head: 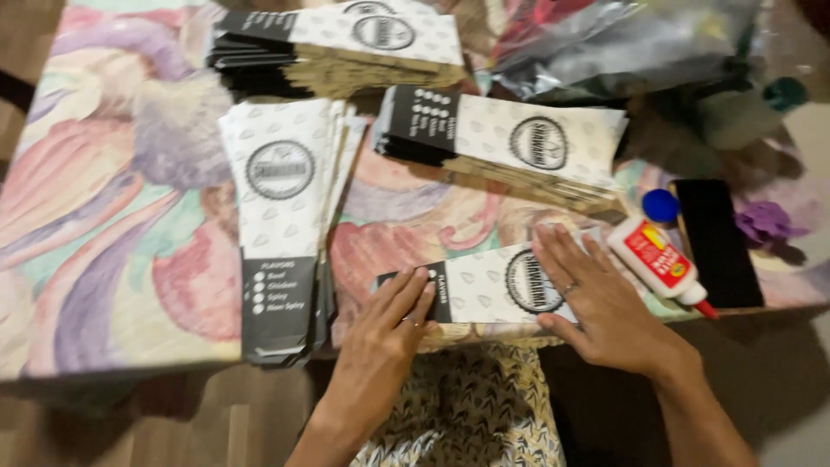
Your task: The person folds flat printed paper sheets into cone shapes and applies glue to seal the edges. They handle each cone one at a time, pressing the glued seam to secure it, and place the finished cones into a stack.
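Tabletop (104,216) first: it wears a floral cloth, and three stacks of flat white-and-black paper sleeves lie on it, one upright stack (281,225) left of centre, one (501,138) across the middle, one (346,43) at the far edge. A crumpled silver bag (605,43) sits at the back right, a black pad (713,238) near the right edge.

Your single sleeve (493,285) lies at the near edge, partly overhanging it. Your left hand (389,333) rests flat and spread on its black end; your right hand (596,303) presses flat, fingers wide, on its round emblem. Neither hand grips anything.

Glue bottle (657,259) lies on its side just beside your right hand, red tip toward the edge. Nudge it and it could roll off or smear the sleeve. Lean unevenly and the overhanging sleeve may slip or crease.
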